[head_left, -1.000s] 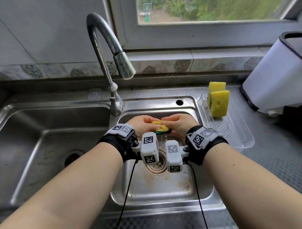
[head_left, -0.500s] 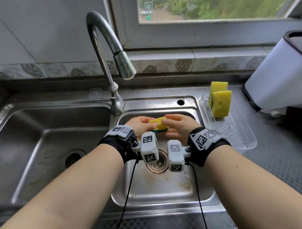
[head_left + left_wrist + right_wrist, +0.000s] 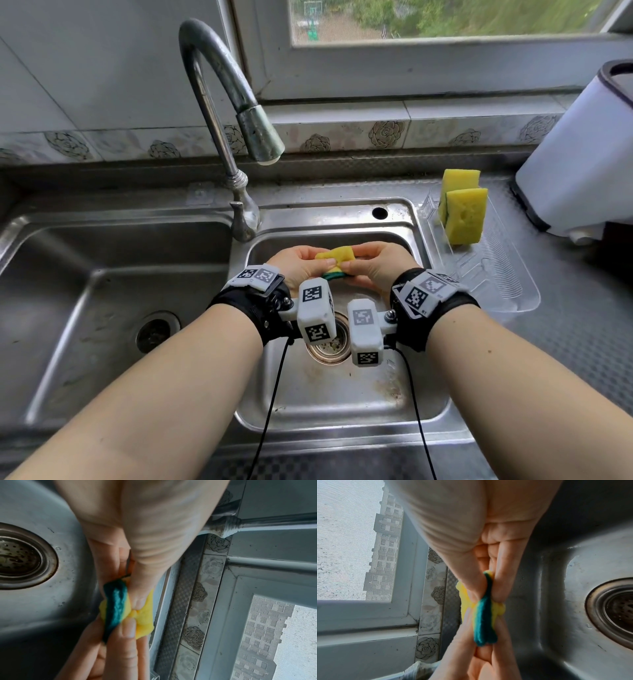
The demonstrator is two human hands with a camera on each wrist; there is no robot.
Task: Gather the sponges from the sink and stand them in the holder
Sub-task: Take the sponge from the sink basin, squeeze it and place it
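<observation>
A yellow sponge with a green scouring side (image 3: 337, 259) is squeezed between both hands over the right sink basin (image 3: 329, 394). My left hand (image 3: 301, 263) pinches its left end and my right hand (image 3: 375, 265) pinches its right end. The left wrist view shows the sponge (image 3: 118, 609) crumpled, green layer facing the drain. In the right wrist view the sponge (image 3: 485, 616) is folded, green edge outward. Two yellow sponges (image 3: 462, 209) stand upright at the far end of the clear holder tray (image 3: 507, 287) on the counter to the right.
A curved steel faucet (image 3: 222, 102) arches over the divider between basins. The left basin (image 3: 102, 291) has its own drain. A strainer drain (image 3: 329, 346) lies under my wrists. A white container (image 3: 582, 154) stands at the far right, behind the tray.
Both hands have lifted the sponge slightly and twisted it, so more of the yellow shows on top. The hands stay together over the right basin.
</observation>
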